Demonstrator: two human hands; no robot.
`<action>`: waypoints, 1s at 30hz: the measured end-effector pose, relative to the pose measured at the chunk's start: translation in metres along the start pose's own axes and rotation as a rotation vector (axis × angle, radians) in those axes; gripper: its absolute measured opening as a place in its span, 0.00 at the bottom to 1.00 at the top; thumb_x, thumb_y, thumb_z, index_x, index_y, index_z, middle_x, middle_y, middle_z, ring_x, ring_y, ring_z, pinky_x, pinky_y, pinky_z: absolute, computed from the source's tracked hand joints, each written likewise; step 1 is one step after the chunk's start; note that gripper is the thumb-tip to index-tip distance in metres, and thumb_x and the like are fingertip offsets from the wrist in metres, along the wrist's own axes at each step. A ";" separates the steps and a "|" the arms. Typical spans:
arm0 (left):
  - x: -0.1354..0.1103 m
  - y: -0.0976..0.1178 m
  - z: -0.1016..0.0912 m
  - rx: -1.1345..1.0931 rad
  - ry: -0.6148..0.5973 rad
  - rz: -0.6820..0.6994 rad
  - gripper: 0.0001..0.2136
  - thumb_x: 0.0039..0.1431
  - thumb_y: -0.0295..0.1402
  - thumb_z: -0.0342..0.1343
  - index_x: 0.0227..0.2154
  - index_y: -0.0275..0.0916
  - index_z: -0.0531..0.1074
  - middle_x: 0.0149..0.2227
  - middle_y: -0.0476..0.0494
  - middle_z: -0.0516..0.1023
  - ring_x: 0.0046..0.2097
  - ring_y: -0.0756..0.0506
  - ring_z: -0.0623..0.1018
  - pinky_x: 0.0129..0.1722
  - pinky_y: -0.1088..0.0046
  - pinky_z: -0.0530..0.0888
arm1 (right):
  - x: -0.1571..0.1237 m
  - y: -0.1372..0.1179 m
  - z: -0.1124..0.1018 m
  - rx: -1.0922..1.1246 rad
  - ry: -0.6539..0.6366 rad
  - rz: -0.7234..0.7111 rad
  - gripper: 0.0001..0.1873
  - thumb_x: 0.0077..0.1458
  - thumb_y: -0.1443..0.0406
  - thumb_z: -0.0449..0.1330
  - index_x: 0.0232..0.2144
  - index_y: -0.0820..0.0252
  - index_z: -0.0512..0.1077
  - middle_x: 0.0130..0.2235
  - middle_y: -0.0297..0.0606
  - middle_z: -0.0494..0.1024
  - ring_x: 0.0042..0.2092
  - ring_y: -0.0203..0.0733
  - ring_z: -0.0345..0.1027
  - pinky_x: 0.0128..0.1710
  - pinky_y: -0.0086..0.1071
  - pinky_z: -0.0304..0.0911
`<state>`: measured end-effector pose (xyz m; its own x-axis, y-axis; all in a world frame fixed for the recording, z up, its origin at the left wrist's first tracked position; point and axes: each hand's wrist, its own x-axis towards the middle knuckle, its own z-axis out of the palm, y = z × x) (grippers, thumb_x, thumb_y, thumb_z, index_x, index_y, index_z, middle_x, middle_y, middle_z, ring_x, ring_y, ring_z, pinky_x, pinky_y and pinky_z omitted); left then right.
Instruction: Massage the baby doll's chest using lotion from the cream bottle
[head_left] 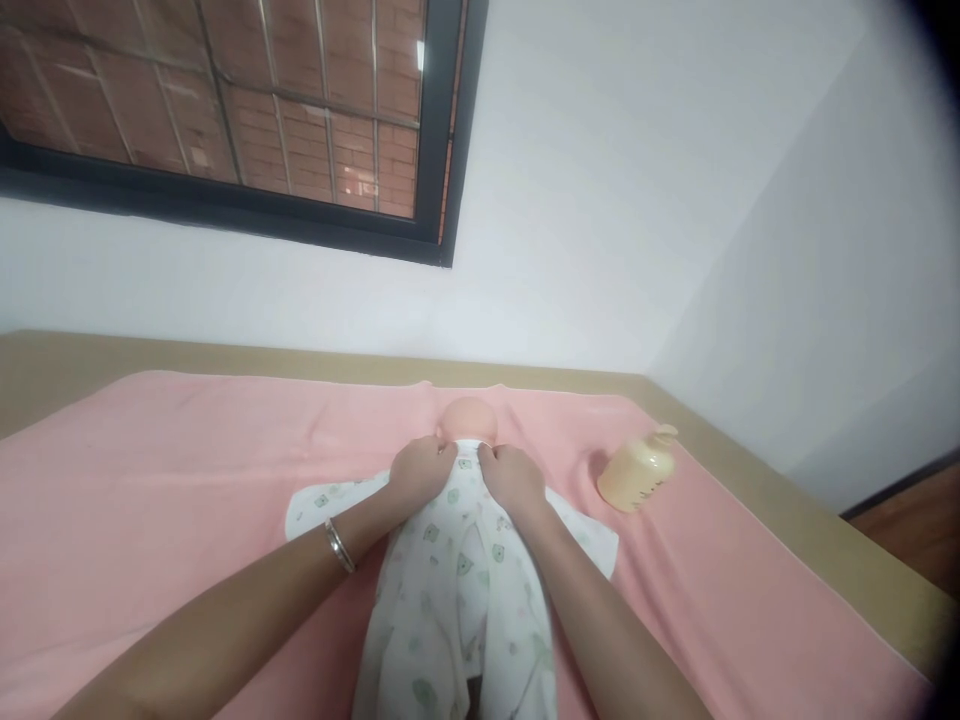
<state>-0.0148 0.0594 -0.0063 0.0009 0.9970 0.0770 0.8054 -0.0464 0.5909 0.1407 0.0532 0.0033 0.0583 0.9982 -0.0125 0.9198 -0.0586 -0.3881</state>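
A baby doll (468,418) lies on a pink blanket, with only its rounded head showing at the far end. White baby clothing (465,560) with small green and grey prints covers its body, the sleeves spread out to both sides. My left hand (421,470) grips the collar on the left, fingers closed on the cloth. On the collar's other side, my right hand (514,475) pinches the fabric just below the head. A silver bangle (339,545) circles my left wrist. The doll's face and limbs are hidden.
To the right, a yellowish baby bottle (636,472) lies tilted on the pink blanket (187,450). The blanket covers a tan surface (720,450) whose border shows along the back and right. Behind stand a white wall (600,200) and a dark-framed, barred window (300,130).
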 end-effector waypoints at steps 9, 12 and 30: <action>0.000 0.000 0.000 0.021 -0.002 0.001 0.18 0.57 0.40 0.40 0.22 0.37 0.71 0.27 0.42 0.76 0.28 0.46 0.72 0.25 0.73 0.59 | -0.001 -0.001 0.000 0.010 -0.015 0.002 0.29 0.59 0.54 0.37 0.32 0.60 0.75 0.35 0.46 0.77 0.37 0.47 0.70 0.34 0.34 0.59; 0.001 -0.001 0.001 0.029 -0.002 0.007 0.19 0.57 0.39 0.40 0.22 0.37 0.72 0.28 0.41 0.77 0.28 0.46 0.72 0.26 0.73 0.59 | 0.000 0.000 0.000 0.015 -0.018 0.005 0.29 0.59 0.55 0.37 0.33 0.60 0.75 0.36 0.46 0.77 0.38 0.47 0.70 0.34 0.34 0.59; 0.000 0.000 0.001 0.029 0.000 0.016 0.18 0.57 0.39 0.41 0.21 0.38 0.71 0.25 0.43 0.75 0.26 0.47 0.70 0.25 0.73 0.59 | 0.000 0.001 0.001 0.022 0.005 -0.010 0.28 0.59 0.54 0.38 0.32 0.61 0.75 0.36 0.47 0.77 0.38 0.48 0.70 0.35 0.34 0.59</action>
<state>-0.0144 0.0598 -0.0071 0.0139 0.9962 0.0865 0.8220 -0.0606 0.5663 0.1413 0.0527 0.0023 0.0515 0.9987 -0.0035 0.9115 -0.0484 -0.4084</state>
